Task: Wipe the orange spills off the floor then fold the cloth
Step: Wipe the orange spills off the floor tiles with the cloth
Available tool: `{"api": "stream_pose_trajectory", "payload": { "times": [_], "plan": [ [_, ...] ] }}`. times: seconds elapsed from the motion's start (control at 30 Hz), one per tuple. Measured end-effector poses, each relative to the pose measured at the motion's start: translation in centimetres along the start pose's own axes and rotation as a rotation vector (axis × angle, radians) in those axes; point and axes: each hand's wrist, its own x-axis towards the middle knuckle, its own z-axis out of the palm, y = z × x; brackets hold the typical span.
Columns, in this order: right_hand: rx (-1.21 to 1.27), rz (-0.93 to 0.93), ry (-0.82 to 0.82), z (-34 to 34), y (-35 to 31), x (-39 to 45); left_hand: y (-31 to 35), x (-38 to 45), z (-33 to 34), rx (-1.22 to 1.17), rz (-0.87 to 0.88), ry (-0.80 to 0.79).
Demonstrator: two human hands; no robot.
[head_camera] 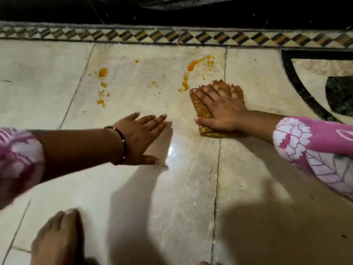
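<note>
Head view: my right hand (219, 109) presses flat on the folded brown patterned cloth (202, 111) just beside the long orange streak (188, 73), left hand (139, 136) spread open, holding nothing; I risk smearing it and missing the far splatter (102, 85).

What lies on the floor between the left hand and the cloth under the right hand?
Bare pale marble floor only, in the head view: no spill between the left hand and the cloth. The orange spills sit farther up, toward the patterned border.
</note>
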Motion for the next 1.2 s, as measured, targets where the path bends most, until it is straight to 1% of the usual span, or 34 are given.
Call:
{"api": "stream_pose_trajectory", "payload": {
  "times": [0.07, 0.13, 0.23, 0.3, 0.33, 0.4, 0.43, 0.5, 0.53, 0.6, 0.7, 0.77, 0.83, 0.9, 0.93, 1.03, 1.1, 1.2],
  "plan": [
    [-0.043, -0.023, -0.05, -0.3, -2.5, 0.8, -2.6, -2.1, -0.1, 0.124, -0.003, -0.086],
    [-0.098, -0.153, -0.112, -0.2, -5.2, 0.3, -4.6, -4.4, 0.4, 0.197, 0.009, -0.15],
    [-0.14, -0.337, -0.186, 0.0, -7.0, -1.5, -5.9, -7.4, 2.0, 0.153, 0.076, -0.22],
    [-0.149, -0.369, -0.22, -0.3, -6.5, -2.7, -5.5, -7.9, 3.8, 0.055, 0.133, -0.208],
    [-0.155, -0.353, -0.248, -0.6, -5.8, -3.4, -5.1, -7.5, 4.7, -0.01, 0.143, -0.172],
    [-0.16, -0.272, -0.296, -0.7, -4.0, -5.1, -5.1, -5.3, 6.3, -0.119, 0.145, -0.048],
    [-0.159, -0.243, -0.282, -0.6, -3.5, -6.2, -5.1, -3.9, 6.7, -0.147, 0.143, 0.029],
    [-0.18, -0.196, -0.199, 0.0, -4.0, -7.8, -5.3, -1.3, 7.2, -0.186, 0.142, 0.195],
    [-0.173, -0.123, -0.187, 0.3, -4.8, -8.0, -5.7, 0.1, 7.4, -0.202, 0.132, 0.273],
    [-0.147, 0.015, -0.172, 1.1, -7.0, -8.3, -6.1, 2.5, 7.5, -0.252, 0.099, 0.361],
    [-0.093, 0.078, -0.12, 2.1, -10.7, -7.1, -6.8, 5.1, 9.1, -0.379, 0.038, 0.426],
    [-0.046, 0.056, -0.107, 2.2, -13.0, -5.2, -6.9, 5.6, 10.6, -0.436, 0.032, 0.496],
    [-0.049, 0.009, -0.108, 2.1, -14.7, -2.1, -6.7, 5.7, 11.7, -0.471, 0.041, 0.527],
    [-0.058, 0.015, -0.069, 1.3, -15.1, 1.6, -6.4, 5.9, 12.2, -0.495, 0.037, 0.565],
    [-0.057, 0.062, -0.029, 0.8, -14.8, 3.4, -6.3, 5.8, 12.2, -0.499, 0.03, 0.582],
    [-0.034, 0.292, 0.048, 0.3, -14.0, 7.0, -6.1, 5.9, 12.4, -0.503, 0.011, 0.618],
    [-0.022, 0.343, 0.076, 0.7, -15.0, 6.3, -6.2, 5.9, 12.4, -0.498, 0.012, 0.624],
    [0.012, 0.291, 0.046, 2.1, -17.1, 1.2, -6.4, 5.8, 12.4, -0.486, 0.02, 0.623]
  ]
}}
